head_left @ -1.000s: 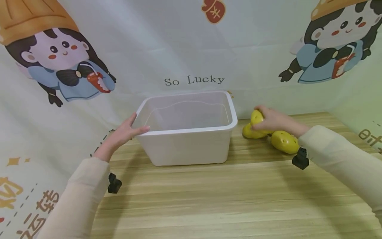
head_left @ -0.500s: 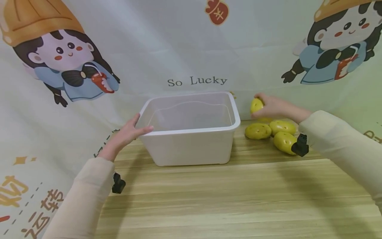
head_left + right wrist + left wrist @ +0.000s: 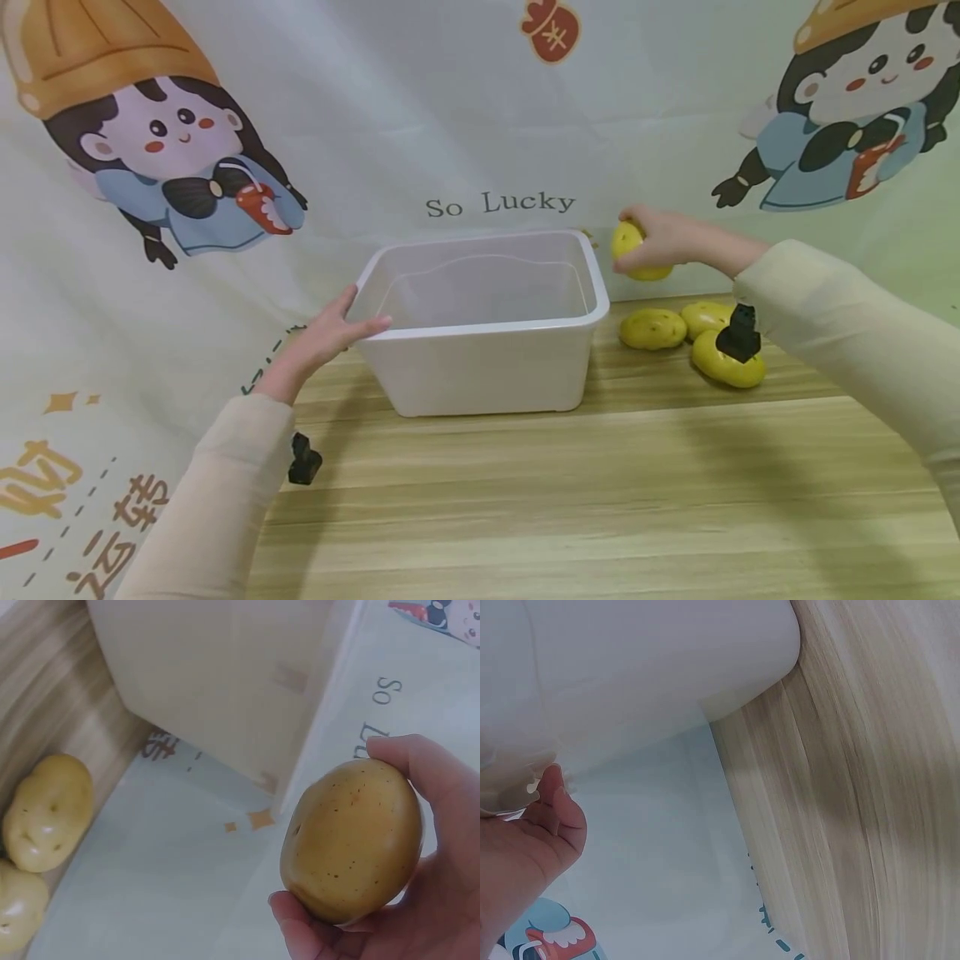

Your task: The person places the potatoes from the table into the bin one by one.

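Observation:
A white plastic bin (image 3: 480, 375) stands on the wooden table against the back cloth. My left hand (image 3: 318, 340) grips its left front corner, thumb over the rim and fingers on the outside; the left wrist view shows curled fingers (image 3: 568, 814) at the rim. Right of the bin, my right hand (image 3: 667, 237) holds a yellow potato (image 3: 352, 840) in the air, about level with the rim. The thumb and fingers wrap opposite sides of it. Below lie three more potatoes: one nearest the bin (image 3: 651, 330), one behind (image 3: 702, 317) and one in front (image 3: 738, 372).
The wooden table (image 3: 525, 500) stretches out in front of the bin. A printed cloth (image 3: 480, 125) with cartoon figures and lettering hangs behind and on the sides. A small black block (image 3: 739, 333) hangs at the right cuff, with another (image 3: 304, 460) at the left.
My right hand has lifted a potato off the group on the table, raising it and bringing it slightly left toward the bin. My left hand has stayed on the rim.

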The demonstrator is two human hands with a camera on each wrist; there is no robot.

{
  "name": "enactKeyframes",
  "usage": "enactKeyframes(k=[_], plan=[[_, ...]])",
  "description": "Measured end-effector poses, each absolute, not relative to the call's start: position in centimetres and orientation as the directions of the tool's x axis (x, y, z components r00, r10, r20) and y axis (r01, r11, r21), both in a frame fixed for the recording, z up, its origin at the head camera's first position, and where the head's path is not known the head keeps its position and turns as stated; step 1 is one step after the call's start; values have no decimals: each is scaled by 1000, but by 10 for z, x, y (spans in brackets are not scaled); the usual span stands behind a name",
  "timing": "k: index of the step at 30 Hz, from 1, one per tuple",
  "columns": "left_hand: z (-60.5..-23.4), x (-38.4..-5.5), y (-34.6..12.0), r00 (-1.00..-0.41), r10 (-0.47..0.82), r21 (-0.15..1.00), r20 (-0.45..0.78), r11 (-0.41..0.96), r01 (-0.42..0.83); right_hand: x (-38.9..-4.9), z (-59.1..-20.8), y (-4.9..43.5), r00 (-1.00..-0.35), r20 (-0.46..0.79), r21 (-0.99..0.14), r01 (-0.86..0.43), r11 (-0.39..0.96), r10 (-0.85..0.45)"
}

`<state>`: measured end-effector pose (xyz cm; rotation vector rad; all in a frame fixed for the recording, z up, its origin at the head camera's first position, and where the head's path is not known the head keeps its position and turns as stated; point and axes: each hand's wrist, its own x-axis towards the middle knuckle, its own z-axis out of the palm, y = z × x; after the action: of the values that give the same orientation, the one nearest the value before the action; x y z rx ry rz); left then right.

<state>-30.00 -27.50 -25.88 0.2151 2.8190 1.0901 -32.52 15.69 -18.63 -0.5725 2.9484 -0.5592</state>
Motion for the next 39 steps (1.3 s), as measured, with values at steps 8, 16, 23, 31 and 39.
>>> enactKeyframes(k=[8, 16, 23, 31, 39], plan=[[-260, -301, -276, -986, 161, 675, -53, 733, 83, -330, -172, 141, -929, -62, -346, -324, 881, -366], [-260, -301, -275, -984, 172, 681, -40, 725, 99, -334, -161, 122, -927, -95, -319, -316, 893, -362], [-260, -301, -276, -984, 173, 682, -31, 724, 106, -339, -154, 108, -924, -117, -328, -311, 892, -365], [-260, -300, -275, -985, 168, 683, -20, 722, 109, -345, -150, 93, -923, -137, -320, -303, 898, -361], [-262, -300, -277, -987, 161, 680, -11, 725, 110, -353, -149, 77, -918, -166, -316, -296, 901, -360]])
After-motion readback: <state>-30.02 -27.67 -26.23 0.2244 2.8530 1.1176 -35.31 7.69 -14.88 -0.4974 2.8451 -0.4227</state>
